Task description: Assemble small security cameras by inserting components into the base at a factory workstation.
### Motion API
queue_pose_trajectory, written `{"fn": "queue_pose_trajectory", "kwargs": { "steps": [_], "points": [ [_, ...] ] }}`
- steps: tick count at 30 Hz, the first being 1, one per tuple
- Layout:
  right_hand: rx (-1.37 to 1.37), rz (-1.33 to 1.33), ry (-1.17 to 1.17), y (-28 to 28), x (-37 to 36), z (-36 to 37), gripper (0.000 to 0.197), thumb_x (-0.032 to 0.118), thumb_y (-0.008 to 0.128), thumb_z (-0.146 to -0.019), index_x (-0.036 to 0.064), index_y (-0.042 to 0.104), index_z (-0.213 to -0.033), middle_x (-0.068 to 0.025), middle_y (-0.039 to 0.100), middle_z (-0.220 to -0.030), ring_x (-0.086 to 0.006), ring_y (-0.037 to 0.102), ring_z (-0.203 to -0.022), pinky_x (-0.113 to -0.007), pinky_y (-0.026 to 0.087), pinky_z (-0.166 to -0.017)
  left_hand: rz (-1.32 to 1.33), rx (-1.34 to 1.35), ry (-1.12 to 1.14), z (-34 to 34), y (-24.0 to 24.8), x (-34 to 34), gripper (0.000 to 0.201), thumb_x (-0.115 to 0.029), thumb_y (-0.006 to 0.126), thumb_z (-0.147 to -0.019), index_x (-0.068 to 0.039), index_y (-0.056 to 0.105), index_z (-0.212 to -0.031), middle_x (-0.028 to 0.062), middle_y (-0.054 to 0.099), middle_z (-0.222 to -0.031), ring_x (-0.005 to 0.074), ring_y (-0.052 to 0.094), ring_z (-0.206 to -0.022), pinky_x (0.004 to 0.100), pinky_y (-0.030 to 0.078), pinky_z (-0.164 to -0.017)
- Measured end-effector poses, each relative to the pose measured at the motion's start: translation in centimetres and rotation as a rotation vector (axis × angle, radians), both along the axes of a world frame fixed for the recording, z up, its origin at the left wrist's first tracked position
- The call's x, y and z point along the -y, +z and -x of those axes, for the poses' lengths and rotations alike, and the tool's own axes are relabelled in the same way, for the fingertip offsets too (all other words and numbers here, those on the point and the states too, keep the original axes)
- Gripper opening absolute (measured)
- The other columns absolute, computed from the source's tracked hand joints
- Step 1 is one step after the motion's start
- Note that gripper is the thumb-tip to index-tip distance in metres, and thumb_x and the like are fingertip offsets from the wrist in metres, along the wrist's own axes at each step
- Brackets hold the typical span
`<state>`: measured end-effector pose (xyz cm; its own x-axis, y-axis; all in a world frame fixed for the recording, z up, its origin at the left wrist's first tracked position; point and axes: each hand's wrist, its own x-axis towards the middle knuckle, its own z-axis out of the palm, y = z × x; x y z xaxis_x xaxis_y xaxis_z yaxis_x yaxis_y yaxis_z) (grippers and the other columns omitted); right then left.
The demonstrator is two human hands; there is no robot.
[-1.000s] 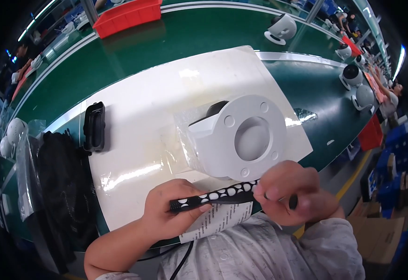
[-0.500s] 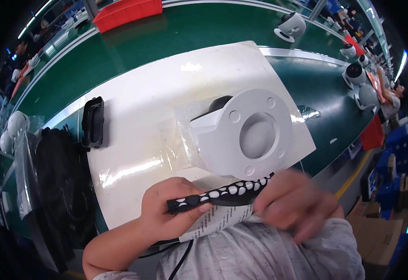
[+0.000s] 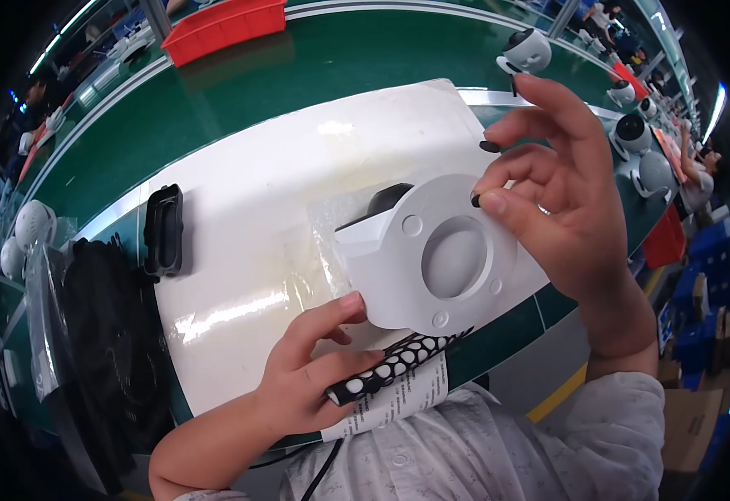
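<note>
A white camera-like device point(image 3: 394, 275) lies on its side on the white board, its round base facing up toward me. The base has a large central recess and small round recesses near its edge. My right hand point(image 3: 561, 188) is raised over the base's upper right edge. Small black round pads sit at its fingertips, and its thumb and a finger pinch one black pad point(image 3: 476, 200) close to the rim. My left hand point(image 3: 311, 367) grips a curled black sheet point(image 3: 398, 361) with white round gaps below the device. Its index fingertip is at the device's lower left edge.
The white board point(image 3: 248, 200) lies on a green bench. A black tray point(image 3: 164, 230) rests on its left edge, beside black bags point(image 3: 114, 317). A red bin point(image 3: 223, 29) stands far left. Similar white devices point(image 3: 528, 52) stand at far right, where another person point(image 3: 699, 171) sits.
My right hand has risen from beside the sheet to the device's upper right edge, bringing black pads. My left index finger has stretched out to the device. The sheet has tilted and shifted slightly down.
</note>
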<state>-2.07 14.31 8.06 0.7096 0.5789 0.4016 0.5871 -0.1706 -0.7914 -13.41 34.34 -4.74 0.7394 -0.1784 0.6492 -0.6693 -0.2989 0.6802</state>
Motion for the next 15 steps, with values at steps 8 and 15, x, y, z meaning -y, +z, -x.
{"fn": "queue_pose_trajectory", "kwargs": {
  "steps": [8, 15],
  "points": [
    [0.849, 0.353, 0.120, -0.4, 1.6, 0.5, 0.029, 0.001, 0.041, -0.086, 0.0054, 0.041, -0.115, -0.0228, 0.058, -0.101, -0.0298, 0.062, -0.086, -0.034, 0.050, -0.078, -0.056, 0.033, 0.001, -0.3, -0.2, 0.5, 0.025, -0.002, 0.064, -0.061, -0.004, 0.063, -0.086, 0.0187, 0.038, -0.131, 0.0244, 0.057, -0.092, 0.0305, 0.049, -0.070],
    [0.646, 0.187, -0.006, 0.8, 0.3, 1.3, 0.058, 0.004, 0.064, -0.073, 0.0085, 0.034, -0.124, -0.0155, 0.058, -0.105, -0.0252, 0.054, -0.098, -0.033, 0.044, -0.079, -0.065, 0.062, 0.011, -0.2, -0.5, 0.3, 0.028, -0.001, 0.065, -0.060, -0.001, 0.060, -0.088, 0.0206, 0.038, -0.130, 0.0265, 0.058, -0.088, 0.0316, 0.051, -0.070]
  ]
}}
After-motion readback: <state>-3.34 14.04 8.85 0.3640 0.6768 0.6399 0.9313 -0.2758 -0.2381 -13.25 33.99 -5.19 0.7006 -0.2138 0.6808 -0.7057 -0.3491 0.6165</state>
